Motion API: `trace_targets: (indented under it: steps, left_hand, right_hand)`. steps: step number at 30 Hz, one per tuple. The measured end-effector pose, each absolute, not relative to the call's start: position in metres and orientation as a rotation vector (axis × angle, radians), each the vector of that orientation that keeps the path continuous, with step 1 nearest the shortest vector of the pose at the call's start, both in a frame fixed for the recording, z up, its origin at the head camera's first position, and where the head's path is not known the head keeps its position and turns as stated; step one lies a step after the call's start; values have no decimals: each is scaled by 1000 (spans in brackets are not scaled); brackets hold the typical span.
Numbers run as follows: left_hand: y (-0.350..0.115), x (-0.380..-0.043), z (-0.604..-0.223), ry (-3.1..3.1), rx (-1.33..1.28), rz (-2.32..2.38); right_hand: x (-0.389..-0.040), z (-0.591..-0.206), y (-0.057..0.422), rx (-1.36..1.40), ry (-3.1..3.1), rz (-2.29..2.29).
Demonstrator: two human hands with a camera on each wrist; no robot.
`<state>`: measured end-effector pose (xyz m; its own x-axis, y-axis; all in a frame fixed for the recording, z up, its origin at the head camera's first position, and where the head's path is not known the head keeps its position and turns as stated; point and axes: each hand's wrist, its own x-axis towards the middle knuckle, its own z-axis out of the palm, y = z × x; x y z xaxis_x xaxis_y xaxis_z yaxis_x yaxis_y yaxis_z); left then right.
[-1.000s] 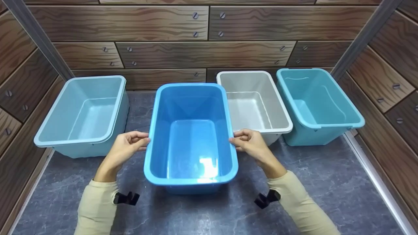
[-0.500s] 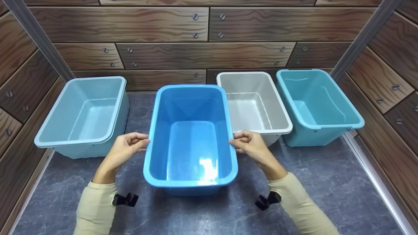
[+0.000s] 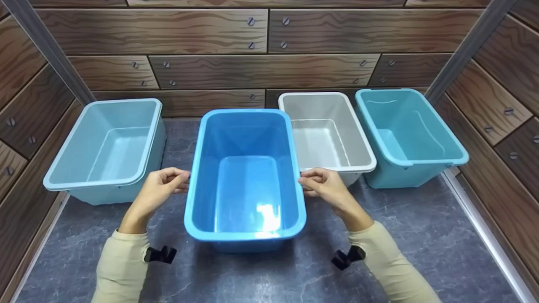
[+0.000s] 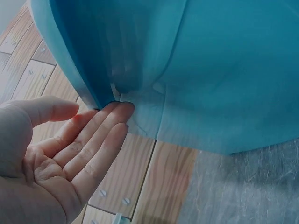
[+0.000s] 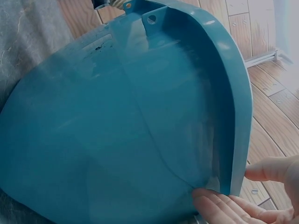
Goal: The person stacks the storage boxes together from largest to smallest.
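Note:
A glossy blue plastic bin (image 3: 247,191) stands upright in the middle of the head view, with nothing inside. At its left side is my left hand (image 3: 162,189), its fingertips just under the rim. The left wrist view shows those fingers (image 4: 88,154) extended and the thumb apart from the rim (image 4: 70,65). On the opposite side, my right hand (image 3: 328,188) has its fingers under the lip and its thumb tip right at the outer edge. From the right wrist, the fingers (image 5: 222,205) look nearly straight against the bin wall.
A pale blue bin (image 3: 113,185) stands at the left. To the right are a grey bin (image 3: 353,169), overlapped by the blue one, and a teal bin (image 3: 398,176). Wood-patterned walls (image 3: 210,31) enclose the dark marbled floor (image 3: 404,252); a metal strip (image 3: 480,235) edges its right side.
Both thumbs have moved outward from the blue bin's rim, and the left hand has shifted slightly left, loosening its pinch. The bins stay where they were.

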<state>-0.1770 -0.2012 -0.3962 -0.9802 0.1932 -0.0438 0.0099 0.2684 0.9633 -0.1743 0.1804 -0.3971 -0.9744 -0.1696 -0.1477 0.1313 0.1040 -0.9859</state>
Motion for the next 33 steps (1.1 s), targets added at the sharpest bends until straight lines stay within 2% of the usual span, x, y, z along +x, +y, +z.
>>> trace_targets:
  steps: [33]
  left_hand:
    - [-206,-182,-379,2364,245,1862]
  right_hand:
    - [-175,-403,236,56,2211,-1993]
